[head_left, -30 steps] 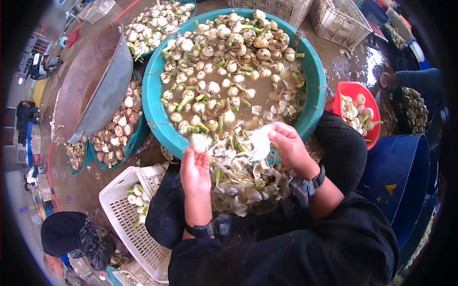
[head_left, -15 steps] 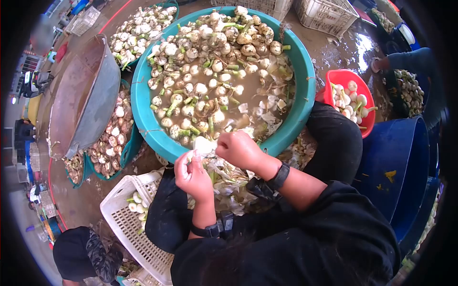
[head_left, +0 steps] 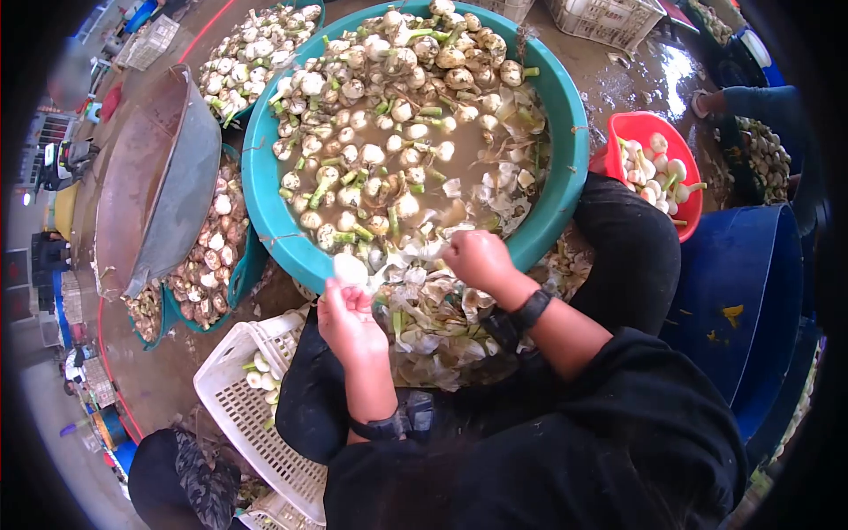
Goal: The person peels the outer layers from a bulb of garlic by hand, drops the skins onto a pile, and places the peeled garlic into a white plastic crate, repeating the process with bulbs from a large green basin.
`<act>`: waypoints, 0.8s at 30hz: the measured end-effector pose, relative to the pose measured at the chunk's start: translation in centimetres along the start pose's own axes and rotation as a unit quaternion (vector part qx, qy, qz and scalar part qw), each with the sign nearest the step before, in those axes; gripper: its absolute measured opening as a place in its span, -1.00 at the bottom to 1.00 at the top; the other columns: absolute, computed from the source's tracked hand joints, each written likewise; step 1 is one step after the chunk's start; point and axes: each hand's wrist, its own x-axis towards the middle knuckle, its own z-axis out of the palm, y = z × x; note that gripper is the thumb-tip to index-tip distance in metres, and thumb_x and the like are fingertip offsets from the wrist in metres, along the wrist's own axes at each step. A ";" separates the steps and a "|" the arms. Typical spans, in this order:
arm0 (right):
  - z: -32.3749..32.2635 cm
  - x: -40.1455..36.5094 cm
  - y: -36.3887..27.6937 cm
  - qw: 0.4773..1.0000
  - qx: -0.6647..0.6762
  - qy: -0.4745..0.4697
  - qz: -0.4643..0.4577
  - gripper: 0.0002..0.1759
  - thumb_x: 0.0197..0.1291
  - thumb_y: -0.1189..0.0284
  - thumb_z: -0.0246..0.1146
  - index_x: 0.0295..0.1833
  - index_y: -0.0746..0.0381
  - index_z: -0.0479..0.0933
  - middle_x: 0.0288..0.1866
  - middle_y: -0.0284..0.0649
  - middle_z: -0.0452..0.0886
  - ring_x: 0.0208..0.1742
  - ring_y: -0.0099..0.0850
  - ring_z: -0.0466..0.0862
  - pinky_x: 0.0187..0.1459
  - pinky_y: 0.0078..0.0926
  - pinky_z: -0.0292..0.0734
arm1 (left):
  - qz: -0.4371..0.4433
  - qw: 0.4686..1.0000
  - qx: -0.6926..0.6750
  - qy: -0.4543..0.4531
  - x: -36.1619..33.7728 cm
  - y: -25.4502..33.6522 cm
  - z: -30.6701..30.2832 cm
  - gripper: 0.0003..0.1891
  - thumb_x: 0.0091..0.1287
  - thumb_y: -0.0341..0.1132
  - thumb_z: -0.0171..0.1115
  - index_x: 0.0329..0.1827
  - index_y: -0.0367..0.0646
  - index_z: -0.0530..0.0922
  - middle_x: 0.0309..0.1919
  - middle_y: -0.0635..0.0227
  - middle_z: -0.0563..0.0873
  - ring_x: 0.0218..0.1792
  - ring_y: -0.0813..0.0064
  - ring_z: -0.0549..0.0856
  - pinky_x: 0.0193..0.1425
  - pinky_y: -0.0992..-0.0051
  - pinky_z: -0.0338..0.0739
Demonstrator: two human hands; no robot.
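Observation:
My left hand (head_left: 353,327) grips a white garlic bulb (head_left: 351,270) at the near rim of a large green tub (head_left: 270,221). My right hand (head_left: 481,261) is closed in a pinch to its right, with a strip of pale garlic skin (head_left: 428,251) at the fingertips. In the tub, many garlic bulbs (head_left: 371,155) with green stem stubs sit in muddy water, some dirty and some white. Loose skins (head_left: 508,199) float along the tub's right side. A heap of peeled-off skins (head_left: 433,340) lies between my legs, below both hands.
A red bucket (head_left: 616,159) with white bulbs stands on the right, beside a blue barrel (head_left: 724,300). A white crate (head_left: 296,473) with some bulbs is at lower left. A metal basin (head_left: 181,177) leans over more garlic tubs. Another person's dark cap (head_left: 163,481) shows at lower left.
My hands have moved apart: the right went up and right with skin trailing, the left slightly down. The white bulb now shows clearly above my left fingers. The view has shifted slightly.

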 end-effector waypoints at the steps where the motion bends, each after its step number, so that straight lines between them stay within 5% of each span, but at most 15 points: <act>1: 0.4 0.2 0.3 1.000 0.001 -0.002 0.000 -0.68 0.05 0.26 0.13 -0.53 0.31 0.52 -0.51 0.07 0.55 -0.41 -0.03 0.58 -0.31 -0.15 0.49 | -0.035 0.999 -0.007 0.004 0.7 0.2 -0.5 -0.86 0.27 -0.30 0.15 -0.39 -0.15 0.45 -0.52 0.45 0.53 -0.50 0.66 0.52 -0.40 0.65 0.48; 3: -1.2 0.1 -0.9 0.987 0.160 0.002 -0.001 -0.59 0.16 0.18 0.09 -0.44 0.35 0.50 -0.51 0.00 0.58 -0.49 -0.10 0.59 -0.33 -0.21 0.51 | -0.076 0.997 -0.012 0.008 0.7 -0.3 -0.8 -0.86 0.27 -0.28 0.16 -0.37 -0.15 0.46 -0.53 0.45 0.53 -0.49 0.66 0.53 -0.39 0.65 0.48; 4: -1.4 0.0 -2.4 0.919 0.383 -0.067 0.067 -0.57 0.29 0.12 -0.04 -0.26 0.30 0.47 -0.39 -0.19 0.58 -0.45 -0.36 0.58 -0.45 -0.45 0.55 | -0.062 0.995 0.053 -0.058 0.1 -0.9 -0.4 -0.84 0.27 -0.28 0.16 -0.28 -0.19 0.47 -0.50 0.44 0.54 -0.47 0.67 0.52 -0.39 0.66 0.46; 8: -0.5 2.8 -1.0 0.592 0.741 -0.278 0.155 -0.44 0.29 -0.02 -0.12 -0.11 0.29 0.46 -0.28 -0.18 0.55 -0.39 -0.44 0.57 -0.46 -0.48 0.59 | 0.131 0.923 0.257 -0.255 -1.3 -2.3 0.3 -0.52 0.32 -0.26 0.09 0.23 -0.27 0.22 -0.11 0.24 0.52 -0.26 0.65 0.46 -0.24 0.64 0.39; 9: -3.2 3.3 -0.3 0.513 0.810 -0.278 0.054 -0.28 0.22 -0.18 -0.18 -0.07 0.31 0.46 -0.26 -0.15 0.55 -0.40 -0.41 0.60 -0.42 -0.44 0.62 | 0.113 0.932 0.270 -0.213 -1.3 -2.1 0.3 -0.53 0.34 -0.20 0.06 0.23 -0.23 0.24 -0.11 0.25 0.53 -0.28 0.66 0.45 -0.25 0.65 0.40; 10: -6.0 4.0 0.9 0.365 0.869 -0.330 -0.044 -0.15 0.13 -0.30 -0.23 -0.01 0.31 0.45 -0.18 -0.06 0.56 -0.32 -0.33 0.63 -0.36 -0.36 0.61 | 0.095 0.940 0.282 -0.168 -0.9 -1.8 0.1 -0.53 0.35 -0.13 0.02 0.23 -0.18 0.26 -0.11 0.25 0.53 -0.30 0.68 0.45 -0.26 0.66 0.40; 12: -9.3 6.9 2.8 0.496 0.848 -0.171 -0.078 -0.08 0.11 -0.32 -0.27 0.14 0.34 0.34 0.02 0.06 0.50 -0.06 -0.24 0.60 -0.21 -0.28 0.58 | 0.025 0.960 0.256 -0.110 -0.3 -1.5 -0.1 -0.58 0.37 -0.13 -0.02 0.21 -0.14 0.29 -0.12 0.31 0.53 -0.31 0.67 0.45 -0.25 0.64 0.40; 13: -9.5 9.5 4.3 0.552 0.831 -0.069 0.029 -0.14 0.14 -0.27 -0.19 0.08 0.36 0.37 0.00 0.03 0.51 -0.14 -0.19 0.59 -0.11 -0.17 0.53 | 0.010 0.961 0.251 -0.118 -0.1 -1.7 0.0 -0.60 0.38 -0.15 -0.03 0.20 -0.15 0.29 -0.13 0.31 0.53 -0.30 0.67 0.45 -0.25 0.64 0.40; 14: -8.2 12.7 6.7 0.711 0.682 0.080 0.152 -0.31 0.29 -0.08 -0.19 0.14 0.33 0.35 0.02 0.02 0.49 -0.09 -0.29 0.57 -0.09 -0.37 0.48 | -0.001 0.961 0.243 -0.129 0.0 -2.1 0.2 -0.61 0.39 -0.18 -0.04 0.19 -0.16 0.30 -0.13 0.31 0.52 -0.30 0.67 0.45 -0.25 0.63 0.41; 15: -6.9 15.3 9.4 0.802 0.541 0.107 0.231 -0.36 0.28 -0.01 -0.07 0.11 0.39 0.36 0.01 0.02 0.48 -0.08 -0.30 0.52 -0.04 -0.32 0.40 | 0.024 0.951 0.266 -0.154 0.0 -2.4 0.5 -0.61 0.38 -0.22 -0.02 0.19 -0.21 0.29 -0.11 0.29 0.53 -0.27 0.63 0.47 -0.22 0.62 0.41; 18: -0.2 23.3 15.6 0.885 0.279 0.151 0.341 -0.39 0.22 0.08 0.09 0.05 0.47 0.38 -0.02 -0.05 0.49 -0.10 -0.32 0.48 -0.10 -0.37 0.39 | 0.068 0.928 0.320 -0.178 0.2 -3.4 0.8 -0.62 0.35 -0.30 0.02 0.17 -0.28 0.29 -0.07 0.25 0.53 -0.19 0.55 0.51 -0.15 0.59 0.41; 20: 3.8 25.1 19.1 0.841 0.418 0.173 0.297 -0.51 0.28 0.14 0.01 0.02 0.39 0.44 -0.14 -0.16 0.55 -0.24 -0.38 0.51 -0.15 -0.42 0.40 | 0.054 0.923 0.339 -0.174 0.8 -3.7 0.1 -0.63 0.36 -0.30 0.01 0.17 -0.29 0.30 -0.05 0.24 0.52 -0.14 0.54 0.52 -0.12 0.59 0.41; 22: 2.3 21.0 14.5 0.919 0.338 0.115 0.168 -0.59 0.29 0.23 -0.09 -0.21 0.33 0.53 -0.31 0.01 0.60 -0.26 -0.12 0.59 -0.19 -0.27 0.48 | 0.038 0.924 0.347 -0.157 0.9 -3.5 0.4 -0.62 0.36 -0.30 0.01 0.19 -0.26 0.28 -0.06 0.21 0.53 -0.15 0.54 0.52 -0.14 0.59 0.43; 23: 2.4 18.7 12.4 0.980 0.150 0.120 0.047 -0.62 0.28 0.27 -0.10 -0.36 0.27 0.52 -0.53 -0.02 0.55 -0.47 -0.14 0.56 -0.38 -0.25 0.46 | 0.041 0.926 0.339 -0.164 1.0 -3.7 0.4 -0.58 0.38 -0.23 -0.03 0.23 -0.23 0.24 -0.10 0.20 0.53 -0.22 0.56 0.52 -0.23 0.61 0.44; 24: 1.9 15.2 9.1 0.983 0.170 0.075 0.016 -0.68 0.26 0.31 -0.08 -0.33 0.26 0.52 -0.50 0.01 0.55 -0.44 -0.12 0.57 -0.37 -0.26 0.46 | 0.043 0.928 0.330 -0.168 1.1 -3.9 0.2 -0.55 0.39 -0.17 -0.06 0.26 -0.21 0.20 -0.13 0.19 0.54 -0.29 0.58 0.53 -0.31 0.64 0.46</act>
